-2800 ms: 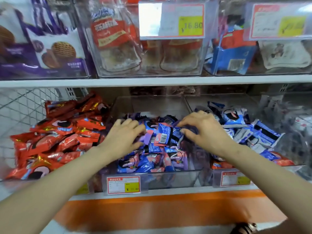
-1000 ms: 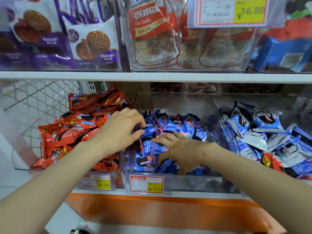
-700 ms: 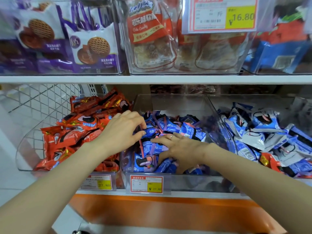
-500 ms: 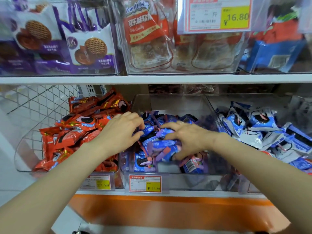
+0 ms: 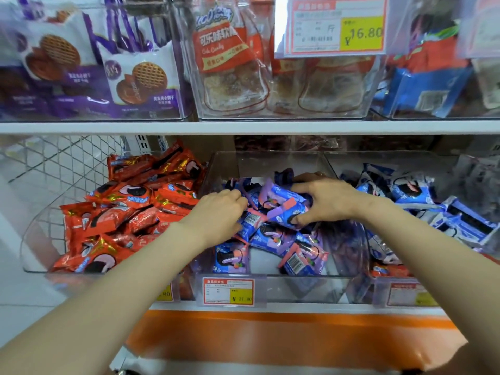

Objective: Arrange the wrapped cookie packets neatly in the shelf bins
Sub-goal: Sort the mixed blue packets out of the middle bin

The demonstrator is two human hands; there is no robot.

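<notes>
Cookie packets (image 5: 273,234) in blue and purple wraps lie in a heap in the middle clear bin (image 5: 270,163) on the lower shelf (image 5: 324,307). The right hand (image 5: 330,203) is on top of the heap. Its fingers (image 5: 300,188) and thumb grip a small bunch of them. The left hand (image 5: 219,212) is at the left side of the heap, with its fingers (image 5: 234,196) curled round a packet there. Red packets (image 5: 130,212) fill the bin on the left. Blue and white packets (image 5: 405,190) fill the bin on the right.
</notes>
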